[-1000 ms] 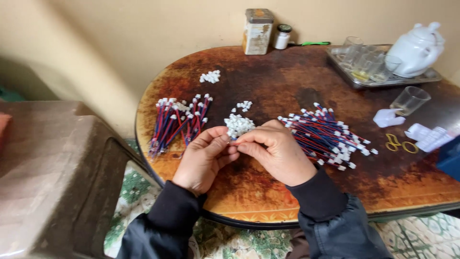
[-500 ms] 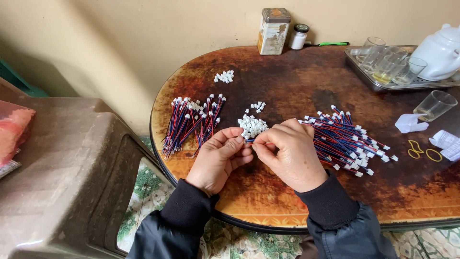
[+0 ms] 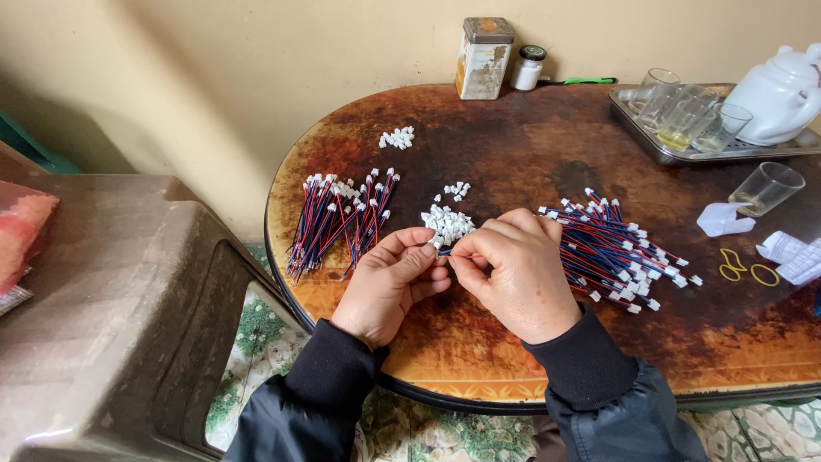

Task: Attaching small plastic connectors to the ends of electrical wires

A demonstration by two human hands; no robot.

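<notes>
A small white plastic plug point(image 3: 441, 245) on a thin wire is pinched between both hands, low over the near middle of a round brown table point(image 3: 530, 154). The left hand point(image 3: 389, 282) grips it with thumb and forefinger; the right hand point(image 3: 513, 274) curls closed on it from the other side. Just beyond the fingertips lies a heap of loose white plugs point(image 3: 447, 222). A bundle of red and blue wires point(image 3: 338, 218) sits left, a bigger pile of wires point(image 3: 611, 248) right.

Bare hands; black knit cuffs, dark jacket sleeves
</notes>
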